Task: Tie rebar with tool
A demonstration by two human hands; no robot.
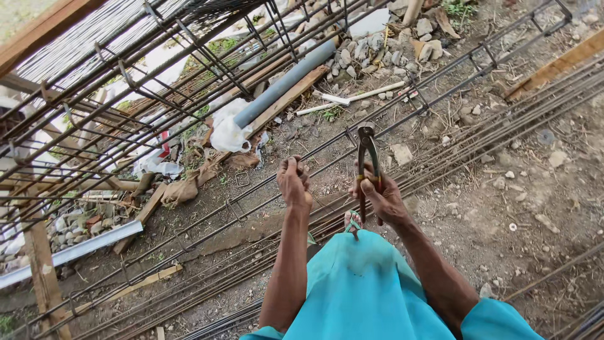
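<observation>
Two hands meet over one long ribbed rebar that runs diagonally from lower left to upper right, and that bar's axis is what I line everything up against. My left hand is clenched in a fist right on the bar; I think it grips the bar or a strand of thin tie wire there, but I cannot tell which. My right hand is wrapped tight around the handles of the end-cutting pincers, whose dark steel head points up and away from me, its nose touching or just above the bar, slightly beyond and to the right of the left fist. The pincers stand almost across the bar's length. The right hand is nearer the tool head; the left is nearer the bar.

More parallel rusty bars lie on the gravelly dirt ground, a tied rebar cage rises at upper left, and a grey plastic pipe rests on a wooden plank.
</observation>
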